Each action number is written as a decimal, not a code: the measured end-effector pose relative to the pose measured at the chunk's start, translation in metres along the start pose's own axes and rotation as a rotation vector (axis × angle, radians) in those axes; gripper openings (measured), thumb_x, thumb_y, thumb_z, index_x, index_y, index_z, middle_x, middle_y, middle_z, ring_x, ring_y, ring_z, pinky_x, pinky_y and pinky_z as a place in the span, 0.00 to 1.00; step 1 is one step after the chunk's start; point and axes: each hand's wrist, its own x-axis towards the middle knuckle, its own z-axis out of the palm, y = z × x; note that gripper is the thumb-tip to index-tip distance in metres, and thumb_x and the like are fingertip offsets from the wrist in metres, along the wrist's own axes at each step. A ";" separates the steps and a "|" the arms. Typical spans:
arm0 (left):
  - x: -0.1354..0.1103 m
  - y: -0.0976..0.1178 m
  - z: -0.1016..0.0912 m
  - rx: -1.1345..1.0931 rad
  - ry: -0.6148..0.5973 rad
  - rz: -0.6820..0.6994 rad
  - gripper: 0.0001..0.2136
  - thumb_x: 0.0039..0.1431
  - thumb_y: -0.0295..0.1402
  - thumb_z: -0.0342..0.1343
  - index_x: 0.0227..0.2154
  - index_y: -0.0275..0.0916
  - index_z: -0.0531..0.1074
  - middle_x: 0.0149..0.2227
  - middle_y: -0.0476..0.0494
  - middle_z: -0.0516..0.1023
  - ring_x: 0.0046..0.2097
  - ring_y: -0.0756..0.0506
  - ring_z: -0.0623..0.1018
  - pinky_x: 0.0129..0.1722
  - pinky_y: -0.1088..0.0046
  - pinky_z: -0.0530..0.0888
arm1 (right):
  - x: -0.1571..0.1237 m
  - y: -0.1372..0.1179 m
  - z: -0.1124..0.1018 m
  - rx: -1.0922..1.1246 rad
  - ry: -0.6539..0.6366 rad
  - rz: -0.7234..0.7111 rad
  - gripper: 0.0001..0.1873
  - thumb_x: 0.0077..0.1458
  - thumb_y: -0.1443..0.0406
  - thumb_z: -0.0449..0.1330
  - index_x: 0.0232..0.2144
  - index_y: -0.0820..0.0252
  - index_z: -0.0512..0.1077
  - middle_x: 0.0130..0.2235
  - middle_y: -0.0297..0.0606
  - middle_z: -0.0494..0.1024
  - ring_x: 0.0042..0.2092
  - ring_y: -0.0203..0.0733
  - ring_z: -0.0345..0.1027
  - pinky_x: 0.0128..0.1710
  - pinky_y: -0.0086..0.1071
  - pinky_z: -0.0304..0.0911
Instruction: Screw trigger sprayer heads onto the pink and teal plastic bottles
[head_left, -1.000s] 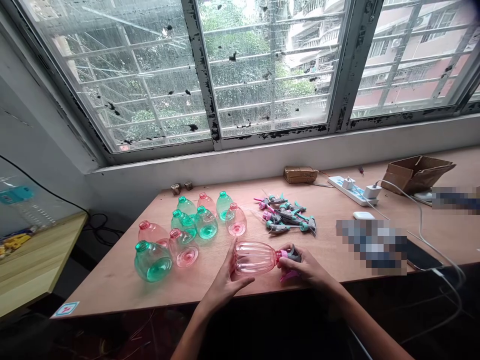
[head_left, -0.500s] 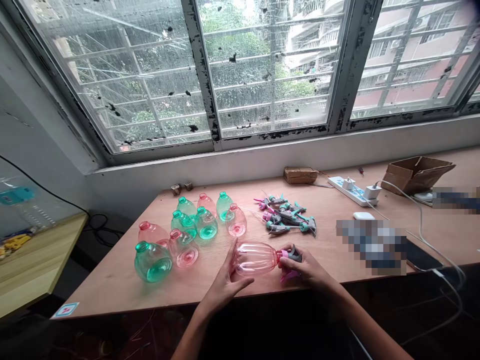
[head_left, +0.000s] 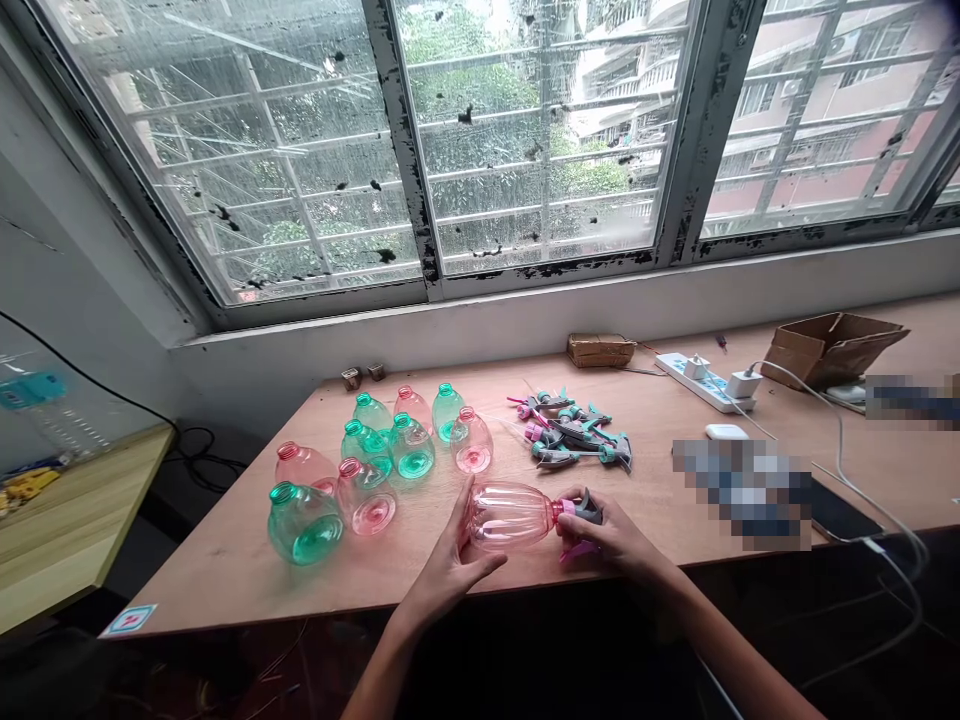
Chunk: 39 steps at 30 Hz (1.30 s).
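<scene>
A clear pink spray bottle (head_left: 513,515) lies sideways in front of me, above the table's near edge. My left hand (head_left: 456,560) cups its base, fingers behind and thumb along the near side. At the neck, my right hand (head_left: 616,538) grips the grey and pink spray head (head_left: 588,508), which sits on the bottle's mouth. Whether the collar is fully screwed down I cannot tell. Beyond my hands lies a pile of grey, teal and pink spray heads (head_left: 581,436) with thin tubes. To the left stand several open bottles, such as a green one (head_left: 306,530) and a pink one (head_left: 367,505).
On the right are a white power strip (head_left: 701,382) with chargers and cables, an open cardboard box (head_left: 829,350), a white case (head_left: 726,432) and a dark phone (head_left: 844,512). A small brown box (head_left: 600,350) sits by the wall under the window.
</scene>
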 end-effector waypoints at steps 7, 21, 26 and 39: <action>0.000 0.000 0.001 -0.009 -0.006 -0.008 0.49 0.55 0.37 0.67 0.70 0.49 0.38 0.69 0.34 0.56 0.64 0.32 0.66 0.65 0.48 0.59 | -0.001 -0.001 0.000 -0.012 0.002 0.010 0.19 0.52 0.54 0.69 0.37 0.60 0.69 0.26 0.33 0.78 0.28 0.39 0.73 0.30 0.32 0.67; 0.000 0.002 0.002 -0.001 0.005 0.001 0.51 0.55 0.37 0.67 0.70 0.49 0.35 0.62 0.34 0.68 0.61 0.34 0.70 0.63 0.49 0.62 | -0.001 0.000 0.000 -0.020 -0.005 -0.003 0.18 0.53 0.54 0.68 0.37 0.61 0.70 0.27 0.33 0.78 0.28 0.39 0.72 0.31 0.32 0.67; 0.000 0.003 0.002 0.016 0.010 -0.003 0.49 0.54 0.35 0.68 0.70 0.49 0.40 0.61 0.36 0.69 0.63 0.35 0.67 0.65 0.51 0.60 | 0.001 0.002 -0.001 -0.001 0.005 -0.004 0.19 0.53 0.53 0.68 0.37 0.60 0.70 0.28 0.33 0.78 0.29 0.39 0.72 0.31 0.33 0.69; 0.000 0.001 0.001 0.011 -0.004 0.005 0.47 0.55 0.36 0.67 0.70 0.50 0.41 0.66 0.35 0.62 0.66 0.34 0.63 0.66 0.49 0.58 | -0.001 0.001 0.000 0.023 0.009 0.012 0.22 0.50 0.51 0.69 0.36 0.59 0.69 0.28 0.33 0.77 0.29 0.40 0.72 0.31 0.35 0.70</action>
